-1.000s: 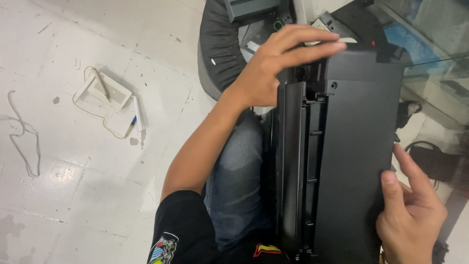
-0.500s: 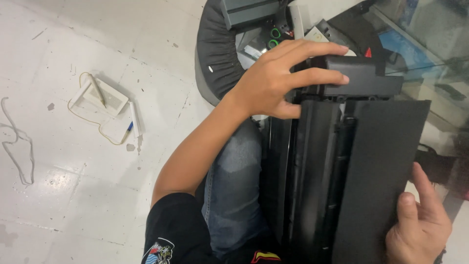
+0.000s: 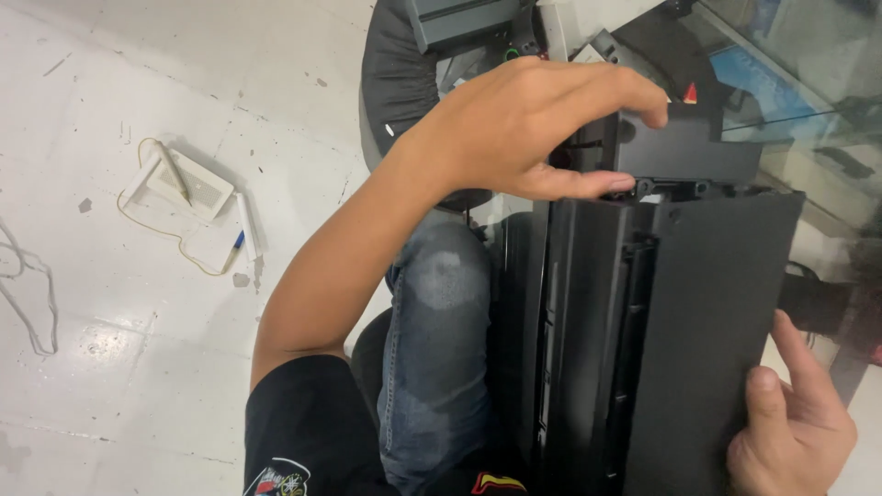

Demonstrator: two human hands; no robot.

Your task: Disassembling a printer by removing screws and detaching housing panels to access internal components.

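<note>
Gripping the black printer [image 3: 643,349]: left hand [image 3: 524,124] clamped on top, right hand [image 3: 790,432] pinching its panel edge.

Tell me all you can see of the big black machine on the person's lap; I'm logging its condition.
The black machine looks like matte plastic, a long boxy body standing on end across the lap. A flat panel forms its right side; beside it runs an open slot with ribbed inner parts. A smaller black block sits at the top. The left hand grips that top block; the right hand holds the panel's lower right edge. No visible damage.
</note>
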